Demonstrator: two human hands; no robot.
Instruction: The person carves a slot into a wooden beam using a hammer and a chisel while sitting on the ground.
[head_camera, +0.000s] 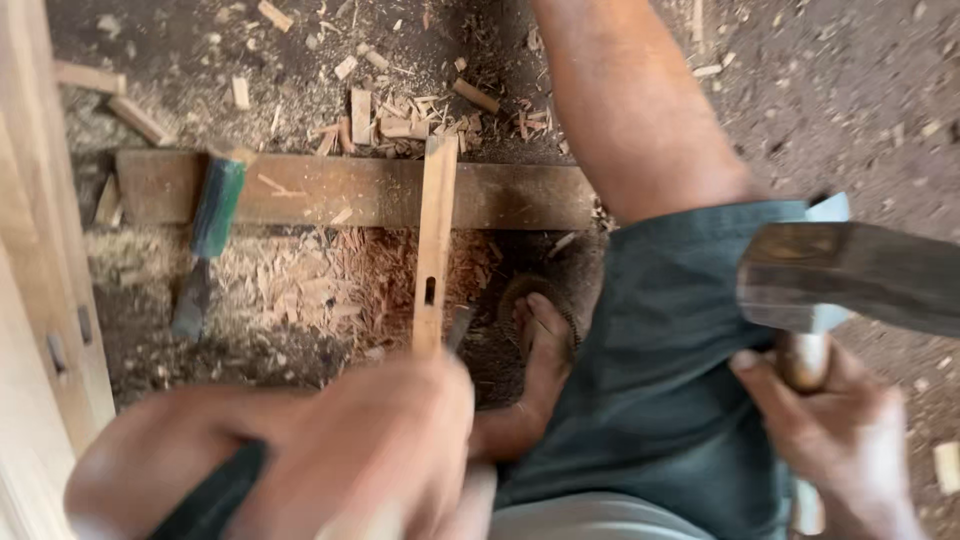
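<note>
A dark-handled chisel (215, 495) is gripped in the left hand (330, 460), close to a pale slat (435, 245) with a small slot. A hammer (850, 275) is held by its handle in the right hand (845, 440). A green-handled chisel (208, 235) is laid across a dark plank (350, 190) amid shavings (300, 290) on the floor (850, 90)

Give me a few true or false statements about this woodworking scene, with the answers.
1. The right hand holds a hammer. True.
2. A green-handled chisel leans on the plank. True.
3. The slat has no hole. False: it has a small slot.
4. The floor is swept clean. False: chips and shavings lie all over it.
5. The left hand is empty. False: it grips a dark handle.
</note>
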